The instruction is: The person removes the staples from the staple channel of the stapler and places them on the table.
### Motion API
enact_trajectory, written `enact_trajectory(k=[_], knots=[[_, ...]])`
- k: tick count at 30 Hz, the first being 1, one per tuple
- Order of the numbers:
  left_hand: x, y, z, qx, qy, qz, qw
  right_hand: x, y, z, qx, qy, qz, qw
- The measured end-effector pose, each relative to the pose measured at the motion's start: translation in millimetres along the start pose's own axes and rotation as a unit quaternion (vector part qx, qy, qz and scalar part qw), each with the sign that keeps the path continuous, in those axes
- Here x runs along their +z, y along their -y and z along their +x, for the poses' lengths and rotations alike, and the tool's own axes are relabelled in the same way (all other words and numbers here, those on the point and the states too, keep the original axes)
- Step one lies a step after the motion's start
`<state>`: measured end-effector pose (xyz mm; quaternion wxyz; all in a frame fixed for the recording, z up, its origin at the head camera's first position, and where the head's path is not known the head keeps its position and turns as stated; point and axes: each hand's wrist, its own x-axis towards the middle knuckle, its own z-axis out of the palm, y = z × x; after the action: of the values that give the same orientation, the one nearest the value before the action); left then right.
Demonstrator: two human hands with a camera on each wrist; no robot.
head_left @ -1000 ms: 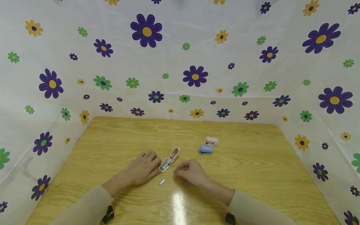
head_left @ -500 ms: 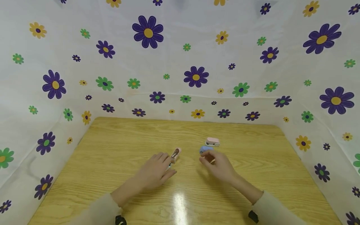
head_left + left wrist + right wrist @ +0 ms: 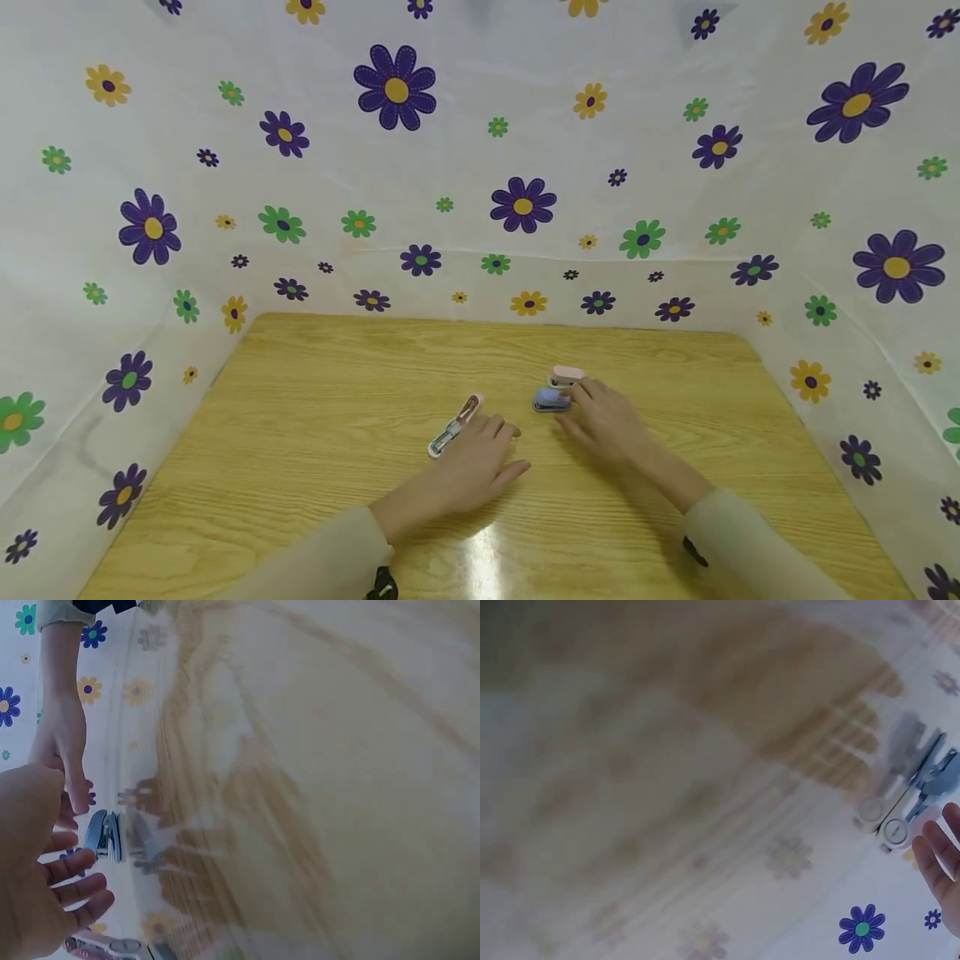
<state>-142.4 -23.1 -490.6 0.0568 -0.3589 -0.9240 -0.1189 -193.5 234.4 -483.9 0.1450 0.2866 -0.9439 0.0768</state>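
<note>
Beside the blue mini stapler [image 3: 551, 401], my right hand [image 3: 611, 423] reaches in with its fingertips over the stapler's right end. In the right wrist view its fingers [image 3: 932, 862] are extended near the stapler [image 3: 937, 776], not closed round it. My left hand [image 3: 472, 467] hovers palm down, fingers relaxed and holding nothing, next to an opened pink-and-white stapler [image 3: 454, 427] whose metal inside shows. The left wrist view has these left fingers [image 3: 79, 889] spread loosely. Just behind the blue stapler lies another pink-and-white stapler [image 3: 567, 375], partly covered by the right fingers.
All of it lies on a wood-grain table [image 3: 337, 375]. A white curtain with printed flowers [image 3: 450, 167] closes in the back and both sides. Light glares off the table front.
My right hand has moved right and away from me to the blue stapler. The left hand has shifted right, past the opened stapler. A small silver piece seen earlier no longer shows.
</note>
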Motion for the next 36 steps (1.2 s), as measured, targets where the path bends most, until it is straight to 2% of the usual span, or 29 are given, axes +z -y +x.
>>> enact_trajectory(k=[8, 14, 19, 23, 31, 36], knots=[[17.3, -5.6, 24.3, -0.036, 0.017, 0.046, 0.9981, 5.6, -7, 11, -0.016, 0.046, -0.068, 0.996], [21.9, -5.9, 32.8, -0.058, 0.030, 0.053, 0.9965, 8.3, -9, 16, -0.043, 0.051, -0.108, 0.992], [23.0, -5.4, 35.0, -0.060, 0.026, 0.059, 0.9961, 11.3, -11, 16, -0.067, 0.026, -0.108, 0.992], [21.9, -5.6, 34.4, -0.056, 0.026, 0.062, 0.9962, 9.6, -11, 8, -0.090, 0.014, -0.094, 0.991], [21.2, -5.4, 34.8, -0.057, 0.049, 0.062, 0.9953, 5.3, -6, -11, -0.109, 0.010, -0.086, 0.990], [22.1, -4.3, 35.2, -0.046, 0.060, 0.067, 0.9949, 2.7, 1, -21, -0.127, 0.002, -0.086, 0.988]])
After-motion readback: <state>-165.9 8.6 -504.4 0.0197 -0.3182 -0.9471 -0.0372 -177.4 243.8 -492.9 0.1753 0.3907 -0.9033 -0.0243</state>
